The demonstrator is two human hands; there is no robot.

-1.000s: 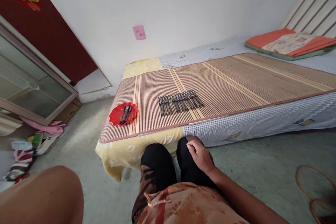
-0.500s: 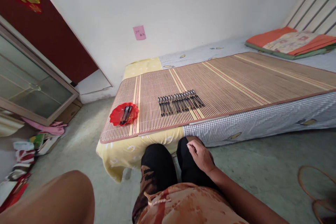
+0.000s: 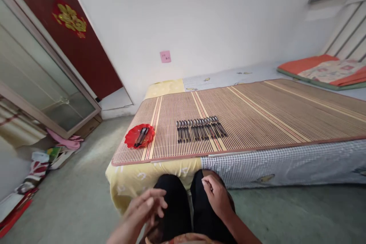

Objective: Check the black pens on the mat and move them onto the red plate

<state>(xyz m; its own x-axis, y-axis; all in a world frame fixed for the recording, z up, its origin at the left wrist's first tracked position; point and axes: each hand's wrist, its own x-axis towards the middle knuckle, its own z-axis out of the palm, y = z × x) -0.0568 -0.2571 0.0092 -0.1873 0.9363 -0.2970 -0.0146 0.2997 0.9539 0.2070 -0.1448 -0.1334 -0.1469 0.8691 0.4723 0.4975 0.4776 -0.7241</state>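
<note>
My left hand [image 3: 151, 205] hovers by my left knee, fingers spread and slightly bent, with nothing in it. On my other knee rests my right hand [image 3: 216, 194], its fingers curled in; no object shows in it. Beyond both hands, a row of several black pens [image 3: 200, 129] lies side by side on the striped bamboo mat [image 3: 248, 122]. Left of that row sits a red scalloped dish [image 3: 130, 137] holding a few more black pens [image 3: 142, 136]. Neither hand touches the pens or the dish.
The mat covers a bed with a yellow and blue-grey sheet [image 3: 128, 179]. An orange folded quilt [image 3: 311, 65] lies at the far right. A glass-fronted cabinet door [image 3: 48, 61] stands at left, with shoes and cloths [image 3: 37, 167] on the floor below.
My left hand has come down into view near my knee; before, only a bent part of that arm showed at lower left. My view has tilted up. The right hand stays on the knee.
</note>
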